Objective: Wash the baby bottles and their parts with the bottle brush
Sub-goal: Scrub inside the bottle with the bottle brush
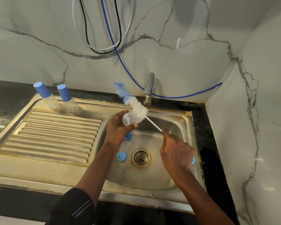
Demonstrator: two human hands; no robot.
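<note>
Left hand [118,129] grips a clear bottle [130,118] over the sink [177,125]. Right hand [175,153] pinches the brush [137,107] by its thin handle. The white bristles lie against the bottle, blue tip pointing up-left. Blue ring [121,156] in the basin beside the drain [141,158]. Two blue-capped bottles [46,98] stand on the drainboard [55,132], well left of my hands. Dark worktop [6,95], tap [148,88], marble wall [39,62] behind.

The left hand [118,129] is curling fingers and thumb round the bottle [130,119]. The right hand [177,153], knuckles up, is pinching the brush [137,107] handle at its fingertips. Both forearms are extending forward over the sink's [47,173] near edge, converging.
</note>
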